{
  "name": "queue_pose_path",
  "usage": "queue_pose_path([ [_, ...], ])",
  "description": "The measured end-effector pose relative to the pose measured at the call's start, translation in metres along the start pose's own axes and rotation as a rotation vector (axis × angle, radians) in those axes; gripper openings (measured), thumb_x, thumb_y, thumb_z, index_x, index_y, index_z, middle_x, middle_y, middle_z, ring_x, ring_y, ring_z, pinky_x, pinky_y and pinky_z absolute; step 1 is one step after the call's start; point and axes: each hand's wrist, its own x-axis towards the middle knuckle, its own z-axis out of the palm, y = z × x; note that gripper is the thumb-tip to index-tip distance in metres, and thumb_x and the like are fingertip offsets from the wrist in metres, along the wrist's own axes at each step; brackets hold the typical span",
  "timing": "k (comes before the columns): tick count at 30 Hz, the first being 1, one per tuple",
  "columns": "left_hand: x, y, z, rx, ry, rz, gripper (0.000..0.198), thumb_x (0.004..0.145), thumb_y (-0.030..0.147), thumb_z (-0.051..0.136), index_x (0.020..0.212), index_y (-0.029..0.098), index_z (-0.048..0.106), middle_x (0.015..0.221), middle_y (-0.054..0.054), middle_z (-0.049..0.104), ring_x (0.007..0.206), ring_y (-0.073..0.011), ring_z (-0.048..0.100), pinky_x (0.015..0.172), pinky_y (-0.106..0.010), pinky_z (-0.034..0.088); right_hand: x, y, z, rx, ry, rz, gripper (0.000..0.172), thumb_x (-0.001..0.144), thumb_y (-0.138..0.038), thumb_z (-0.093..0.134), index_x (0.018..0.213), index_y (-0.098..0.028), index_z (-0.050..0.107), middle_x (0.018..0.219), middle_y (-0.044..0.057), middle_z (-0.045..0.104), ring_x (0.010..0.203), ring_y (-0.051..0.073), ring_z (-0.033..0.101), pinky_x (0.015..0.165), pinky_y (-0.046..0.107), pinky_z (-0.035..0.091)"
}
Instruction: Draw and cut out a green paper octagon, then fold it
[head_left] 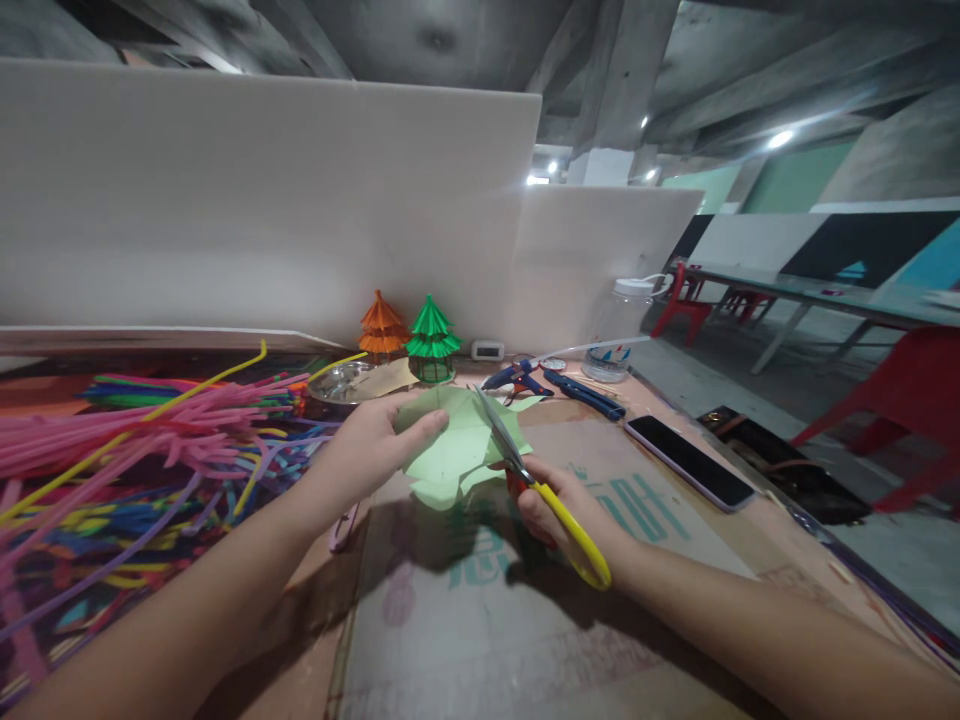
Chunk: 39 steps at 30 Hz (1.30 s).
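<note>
A light green sheet of paper with a partly cut, petal-like edge is held above the cardboard. My left hand grips it at its left side, thumb on top. In my right hand is a pair of scissors with yellow handles. Their blades point up and away, over the right part of the paper. My fingers around the lower handle are partly hidden.
Pink pipe cleaners and other colours pile up at left. Behind stand an orange pagoda, a green pagoda, a metal bowl, a glue gun and a plastic bottle. A phone lies at right.
</note>
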Motion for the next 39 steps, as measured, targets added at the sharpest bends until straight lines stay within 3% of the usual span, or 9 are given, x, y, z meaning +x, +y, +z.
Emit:
queue_pose_path([
  [8, -0.0007, 0.0022, -0.0015, 0.027, 0.007, 0.009, 0.046, 0.091, 0.061, 0.061, 0.088, 0.017, 0.072, 0.079, -0.002, 0.063, 0.067, -0.0162, 0.051, 0.056, -0.024, 0.039, 0.0003, 0.0014, -0.0013, 0.008, -0.001, 0.017, 0.066, 0.078, -0.071, 0.076, 0.114, -0.018, 0.059, 0.063, -0.009, 0.034, 0.048, 0.007, 0.027, 0.042, 0.022, 0.022],
  [19, 0.0004, 0.0022, -0.0014, 0.013, 0.005, 0.016, 0.046, 0.090, 0.061, 0.061, 0.096, 0.018, 0.077, 0.083, -0.003, 0.068, 0.068, -0.0174, 0.055, 0.056, -0.024, 0.042, 0.0012, 0.0031, -0.0016, 0.005, 0.025, 0.013, 0.061, 0.079, -0.065, 0.078, 0.112, -0.017, 0.063, 0.061, -0.009, 0.035, 0.050, 0.008, 0.029, 0.043, 0.022, 0.024],
  [39, 0.0010, 0.0058, -0.0030, -0.016, -0.009, -0.016, 0.046, 0.086, 0.063, 0.064, 0.077, 0.019, 0.073, 0.075, -0.002, 0.064, 0.065, -0.0171, 0.052, 0.055, -0.024, 0.039, 0.0023, 0.0028, -0.0017, 0.012, 0.007, 0.026, 0.066, 0.075, -0.070, 0.079, 0.110, -0.018, 0.060, 0.062, -0.010, 0.033, 0.048, 0.007, 0.028, 0.040, 0.021, 0.025],
])
